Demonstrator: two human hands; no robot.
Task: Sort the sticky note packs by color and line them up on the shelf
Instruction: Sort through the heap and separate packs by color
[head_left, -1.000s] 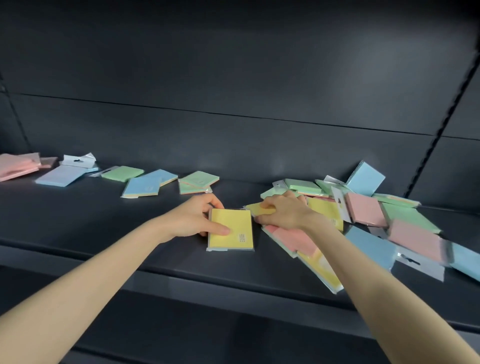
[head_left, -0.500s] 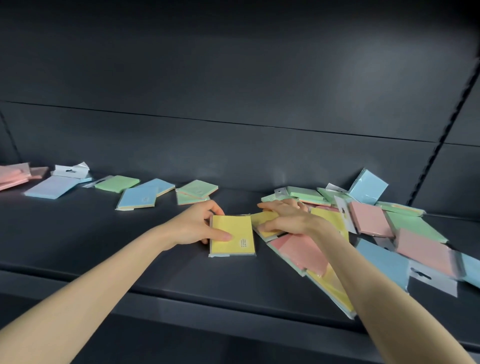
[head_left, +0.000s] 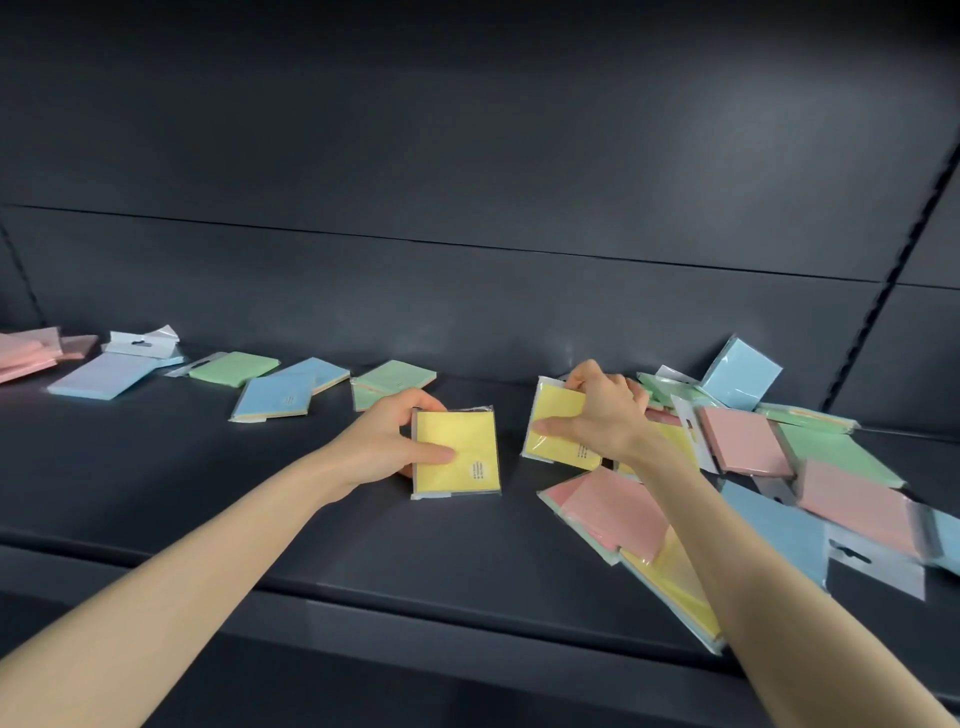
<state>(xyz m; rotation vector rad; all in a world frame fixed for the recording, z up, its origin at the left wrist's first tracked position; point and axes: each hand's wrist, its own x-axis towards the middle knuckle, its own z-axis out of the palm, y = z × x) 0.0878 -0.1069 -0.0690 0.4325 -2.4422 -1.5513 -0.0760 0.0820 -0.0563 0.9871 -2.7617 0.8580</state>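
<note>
In the middle of the frame I am watching the left hand (head_left: 387, 441) gripping a yellow pack (head_left: 467, 447) that is lying flat on the shelf (head_left: 260, 519). Its thumb is lying across the face and the other fingers are wrapping round the left edge. Just to the right, the right hand (head_left: 602, 421) is pinching a second yellow pack (head_left: 556, 415). Its fingers (head_left: 584, 376) are curling over the top edge and the thumb is pressing near the lower left corner. This pack is tilting up off the jumbled pile (head_left: 748, 441) of pink, green, blue and yellow packs filling the right of the frame. At the upper left, pink packs (head_left: 23, 353), green packs (head_left: 234, 366) and a blue pack (head_left: 275, 397) are lying in a ragged row along the back.

I am judging the step in hand to be joining the second yellow to the first. To do it well, I am advising lifting it fully clear of the pile before carrying it left, so no neighbour is being dragged along. The left hand should be pinning the first pack against skidding while the edges are being squared. I am also minding the right forearm, which is passing over a lower yellow pack (head_left: 675, 597) reaching the shelf's front edge.
</note>
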